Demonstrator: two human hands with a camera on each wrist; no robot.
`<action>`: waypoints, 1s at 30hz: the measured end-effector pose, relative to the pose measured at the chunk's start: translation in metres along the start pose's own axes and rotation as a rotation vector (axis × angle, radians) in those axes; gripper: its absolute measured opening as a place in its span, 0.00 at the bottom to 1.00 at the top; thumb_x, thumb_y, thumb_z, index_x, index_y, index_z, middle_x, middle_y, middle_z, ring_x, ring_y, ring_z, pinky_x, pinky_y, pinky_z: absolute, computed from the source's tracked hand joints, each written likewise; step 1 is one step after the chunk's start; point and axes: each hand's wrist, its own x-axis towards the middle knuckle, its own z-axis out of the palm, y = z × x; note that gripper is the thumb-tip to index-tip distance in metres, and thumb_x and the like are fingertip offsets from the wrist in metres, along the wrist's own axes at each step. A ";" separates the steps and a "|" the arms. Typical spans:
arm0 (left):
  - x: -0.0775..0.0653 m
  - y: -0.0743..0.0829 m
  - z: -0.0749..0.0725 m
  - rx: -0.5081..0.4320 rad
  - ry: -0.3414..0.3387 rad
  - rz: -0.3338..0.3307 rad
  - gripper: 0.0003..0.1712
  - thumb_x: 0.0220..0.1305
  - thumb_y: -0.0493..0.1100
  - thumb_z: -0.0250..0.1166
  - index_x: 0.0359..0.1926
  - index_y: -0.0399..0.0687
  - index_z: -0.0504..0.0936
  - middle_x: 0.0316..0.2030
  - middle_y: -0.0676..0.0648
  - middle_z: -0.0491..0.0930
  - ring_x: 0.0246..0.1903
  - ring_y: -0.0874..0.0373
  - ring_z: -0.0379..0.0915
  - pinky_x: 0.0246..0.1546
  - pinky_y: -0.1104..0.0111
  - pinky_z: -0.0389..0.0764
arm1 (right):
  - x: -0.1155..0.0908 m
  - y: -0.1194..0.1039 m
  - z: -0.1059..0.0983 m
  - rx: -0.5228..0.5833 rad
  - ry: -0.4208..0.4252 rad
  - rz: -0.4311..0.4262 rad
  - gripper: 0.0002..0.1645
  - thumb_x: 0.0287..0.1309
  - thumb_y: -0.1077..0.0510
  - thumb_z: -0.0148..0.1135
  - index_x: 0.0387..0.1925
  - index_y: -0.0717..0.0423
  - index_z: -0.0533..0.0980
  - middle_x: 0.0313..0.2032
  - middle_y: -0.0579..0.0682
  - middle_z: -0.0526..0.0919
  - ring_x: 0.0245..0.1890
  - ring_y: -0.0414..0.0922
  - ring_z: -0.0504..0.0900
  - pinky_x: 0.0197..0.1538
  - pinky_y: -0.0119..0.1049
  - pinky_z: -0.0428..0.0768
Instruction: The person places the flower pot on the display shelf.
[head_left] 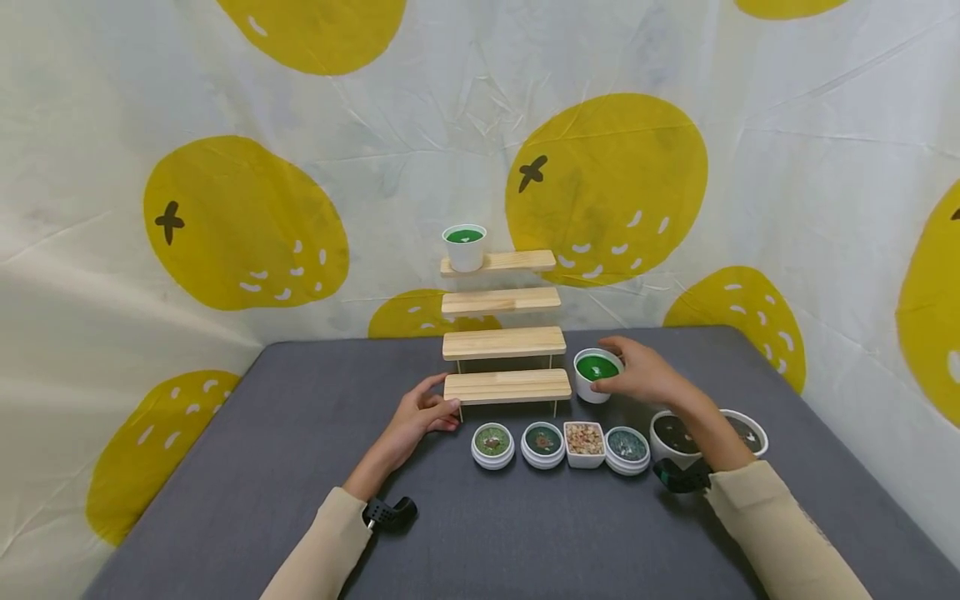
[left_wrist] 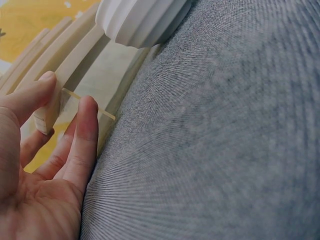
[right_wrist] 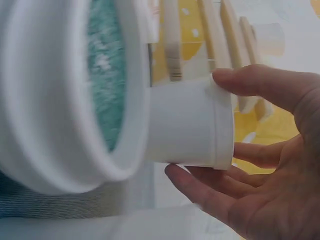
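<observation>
A tiered wooden stand has several pale planks rising toward the back. My left hand is at the left end of its lowest plank; in the left wrist view the thumb and fingers pinch that plank's end. To the right of the stand, my right hand grips a white cup with a glossy green surface inside. The right wrist view shows thumb and fingers around this cup near its rim. A similar white cup stands on the left of the top plank.
In front of the stand sit a pot with green contents, a dark-green one, a square dish of pale pebbles and a teal-filled pot. Two dark-filled white bowls are partly behind my right forearm. Patterned cloth hangs behind.
</observation>
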 end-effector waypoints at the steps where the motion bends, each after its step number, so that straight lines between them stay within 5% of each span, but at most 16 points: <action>1: 0.000 0.000 0.000 0.002 -0.001 0.001 0.44 0.70 0.43 0.69 0.80 0.46 0.57 0.40 0.44 0.84 0.36 0.56 0.86 0.41 0.65 0.90 | -0.001 -0.002 -0.002 0.002 0.011 -0.009 0.52 0.55 0.48 0.75 0.72 0.73 0.64 0.67 0.74 0.71 0.64 0.71 0.72 0.61 0.64 0.77; 6: -0.002 -0.001 0.000 0.017 -0.003 -0.004 0.44 0.70 0.45 0.69 0.80 0.46 0.57 0.41 0.43 0.84 0.37 0.55 0.86 0.42 0.65 0.90 | -0.007 -0.013 -0.009 0.033 0.058 -0.040 0.49 0.57 0.49 0.75 0.71 0.72 0.66 0.67 0.72 0.72 0.64 0.73 0.72 0.58 0.62 0.80; 15: 0.000 -0.003 0.000 0.010 -0.001 0.003 0.44 0.71 0.45 0.69 0.80 0.46 0.57 0.41 0.42 0.84 0.37 0.56 0.86 0.41 0.66 0.90 | -0.005 -0.050 -0.043 0.054 0.105 -0.045 0.50 0.61 0.46 0.72 0.76 0.65 0.62 0.66 0.67 0.74 0.61 0.65 0.73 0.43 0.39 0.78; 24: -0.001 -0.003 -0.001 0.002 -0.006 0.009 0.43 0.71 0.44 0.69 0.80 0.46 0.58 0.42 0.42 0.84 0.36 0.56 0.86 0.41 0.66 0.90 | 0.027 -0.087 -0.069 0.130 0.227 -0.081 0.47 0.63 0.44 0.71 0.75 0.61 0.64 0.61 0.63 0.77 0.47 0.58 0.78 0.36 0.34 0.76; 30: 0.000 -0.002 0.000 -0.018 0.000 0.021 0.42 0.70 0.43 0.69 0.79 0.48 0.60 0.41 0.42 0.84 0.36 0.56 0.86 0.40 0.66 0.90 | 0.059 -0.107 -0.084 0.182 0.250 -0.101 0.48 0.63 0.40 0.70 0.74 0.59 0.66 0.63 0.62 0.76 0.49 0.55 0.77 0.39 0.32 0.77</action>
